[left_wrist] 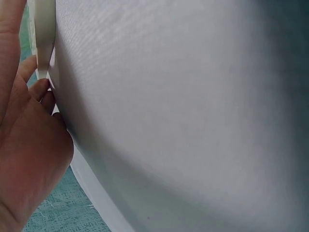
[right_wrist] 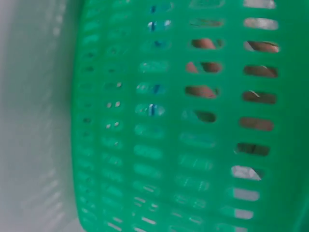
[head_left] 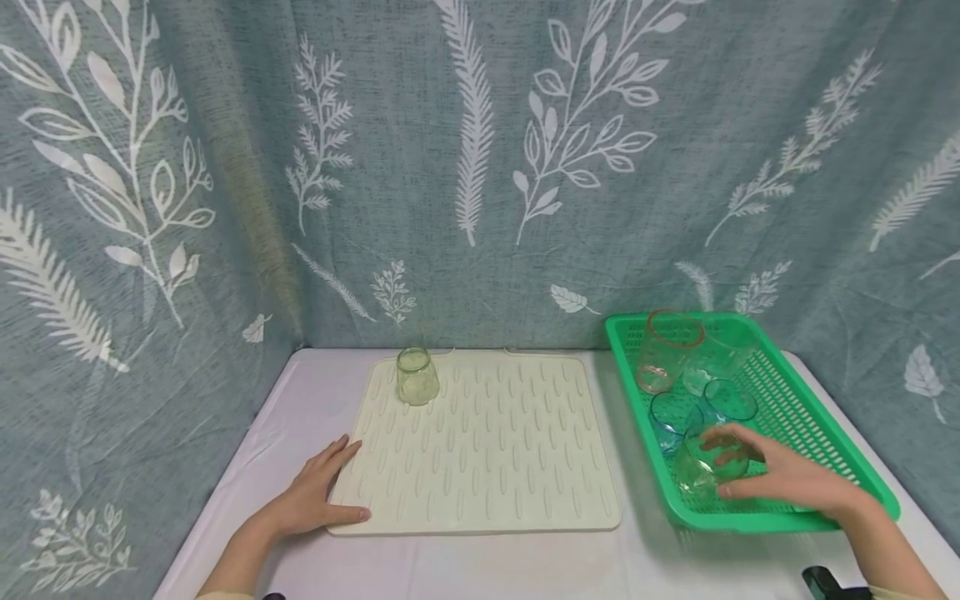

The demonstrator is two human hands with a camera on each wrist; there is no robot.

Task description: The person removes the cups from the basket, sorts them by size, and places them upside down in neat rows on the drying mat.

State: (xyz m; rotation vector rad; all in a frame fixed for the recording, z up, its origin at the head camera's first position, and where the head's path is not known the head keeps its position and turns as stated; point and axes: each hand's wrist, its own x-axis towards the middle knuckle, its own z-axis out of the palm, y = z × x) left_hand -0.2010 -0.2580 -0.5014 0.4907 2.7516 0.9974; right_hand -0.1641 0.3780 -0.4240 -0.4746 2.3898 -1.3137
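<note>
In the head view my right hand (head_left: 787,475) reaches into the green basket (head_left: 855,475), fingers and thumb bent round a clear, green-tinted drinking glass (head_left: 693,477) at the basket's near left. Through the basket's slots in the right wrist view, parts of the fingers (right_wrist: 203,92) show. My left hand (head_left: 307,496) rests at the left edge of a cream ribbed drying mat (head_left: 487,450), thumb over its near left corner and fingers stretched along its side. A yellowish-green glass (head_left: 417,379) stands on the mat's far left corner.
Behind the held glass, the basket holds two blue-tinted glasses (head_left: 731,402), a red-rimmed glass (head_left: 660,354) and a clear glass (head_left: 720,350). A white cloth (head_left: 465,571) covers the table. Patterned blue-grey curtains (head_left: 420,167) hang close behind and at both sides.
</note>
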